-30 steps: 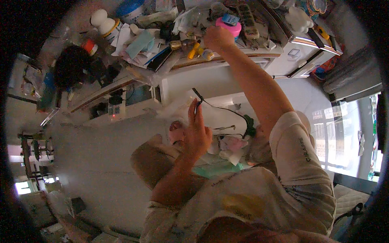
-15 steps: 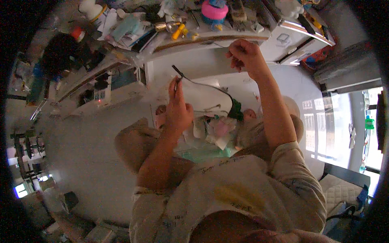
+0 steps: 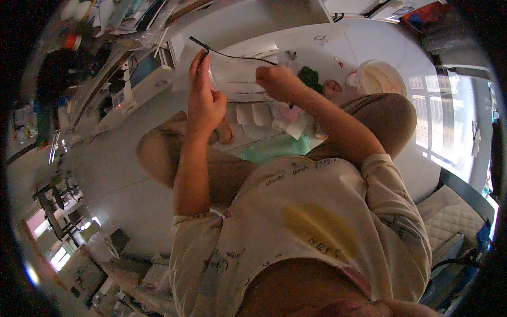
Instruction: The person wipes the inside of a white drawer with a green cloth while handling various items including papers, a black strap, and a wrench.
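A thin dark cord (image 3: 237, 56) with a thicker, straight dark end stretches between my two hands. My left hand (image 3: 205, 105) is raised, its fingers long and pressed together, pinching the cord just below the thick end. My right hand (image 3: 279, 83) is curled closed where the cord's other visible part meets it; the fingertips are partly hidden. Beyond the right hand lies a dark green bundle (image 3: 310, 77). Between my folded legs are white and pinkish paper pieces (image 3: 294, 128) and a pale green translucent sheet or tray (image 3: 277, 149).
A whitish bucket (image 3: 381, 79) stands past my right knee. Cluttered shelving (image 3: 119, 79) with a small red light runs along the left. A white cabinet front (image 3: 243, 26) faces me. At the lower right is a quilted pad (image 3: 449, 211) beside a bright window.
My right hand has come down and left, now meeting the cord, which is straighter. The left hand appears higher and further left. The head view has tilted, bringing the bucket into sight.
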A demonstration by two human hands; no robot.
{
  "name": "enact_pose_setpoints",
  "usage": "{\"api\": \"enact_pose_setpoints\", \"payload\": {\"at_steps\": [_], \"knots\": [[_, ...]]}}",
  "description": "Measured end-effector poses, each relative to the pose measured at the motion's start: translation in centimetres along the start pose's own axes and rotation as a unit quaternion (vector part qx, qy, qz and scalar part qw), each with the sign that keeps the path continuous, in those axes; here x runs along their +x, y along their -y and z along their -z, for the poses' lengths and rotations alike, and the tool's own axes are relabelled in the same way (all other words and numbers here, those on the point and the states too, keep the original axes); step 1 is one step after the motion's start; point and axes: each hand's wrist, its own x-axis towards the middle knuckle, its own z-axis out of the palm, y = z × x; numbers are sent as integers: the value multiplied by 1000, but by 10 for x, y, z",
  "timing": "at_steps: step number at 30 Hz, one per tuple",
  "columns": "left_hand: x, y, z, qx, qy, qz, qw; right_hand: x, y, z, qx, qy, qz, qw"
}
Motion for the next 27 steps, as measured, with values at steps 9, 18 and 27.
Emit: {"api": "enact_pose_setpoints", "payload": {"at_steps": [9,18,27], "knots": [[-12,-18,-9,-13,90,-74,993,-7,16,-80,44,169,-99,980],[-10,-32,-17,-73,111,-35,990,-16,-7,-95,138,178,-157,962],[-2,-28,-20,-23,48,-58,997,-12,4,-33,58,219,-33,973]]}}
